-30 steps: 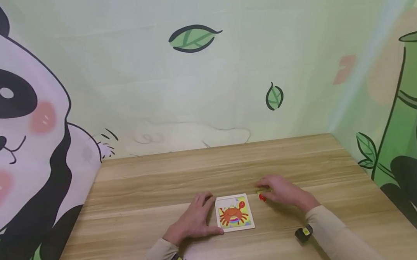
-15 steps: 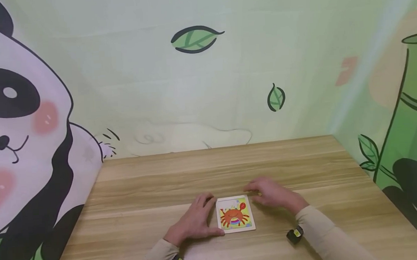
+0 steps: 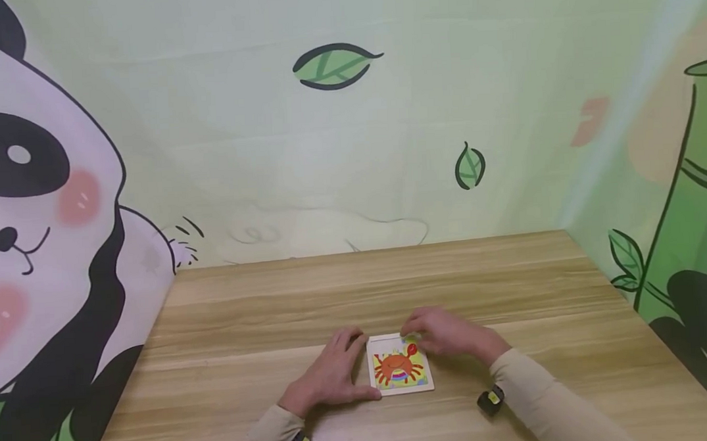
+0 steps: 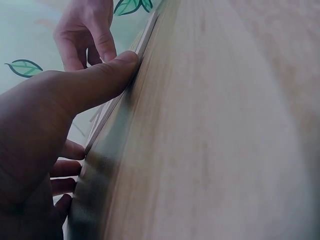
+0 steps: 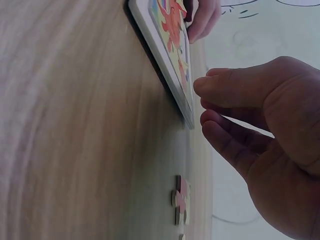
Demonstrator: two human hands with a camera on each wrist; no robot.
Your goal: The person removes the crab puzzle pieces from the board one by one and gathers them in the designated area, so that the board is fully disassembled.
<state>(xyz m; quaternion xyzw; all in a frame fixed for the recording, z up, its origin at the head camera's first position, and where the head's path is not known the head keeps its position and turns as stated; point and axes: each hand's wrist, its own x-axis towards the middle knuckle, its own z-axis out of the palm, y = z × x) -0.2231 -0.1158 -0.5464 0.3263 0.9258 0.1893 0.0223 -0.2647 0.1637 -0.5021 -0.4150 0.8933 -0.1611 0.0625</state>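
A small square jigsaw puzzle (image 3: 397, 368) with a red crab picture lies flat in its white frame; a pale bare patch shows at its upper left. My left hand (image 3: 330, 373) holds the frame at its left side, thumb at the near corner and fingers at the far corner. Over the upper right corner is my right hand (image 3: 453, 334), thumb and fingers drawn close together. In the right wrist view my right hand (image 5: 270, 120) shows no piece at its fingertips, though the thumb hides what lies behind it. A loose puzzle piece (image 5: 181, 200) lies on the table beside the frame.
Part of another loose piece (image 5: 183, 237) shows at the lower edge of the right wrist view. The wood-grain table (image 3: 262, 303) ends at a pale green backdrop (image 3: 238, 153) printed with pandas, leaves and bamboo.
My right hand has moved left from the loose pieces to the puzzle's upper right corner. The left hand and the frame have stayed in place.
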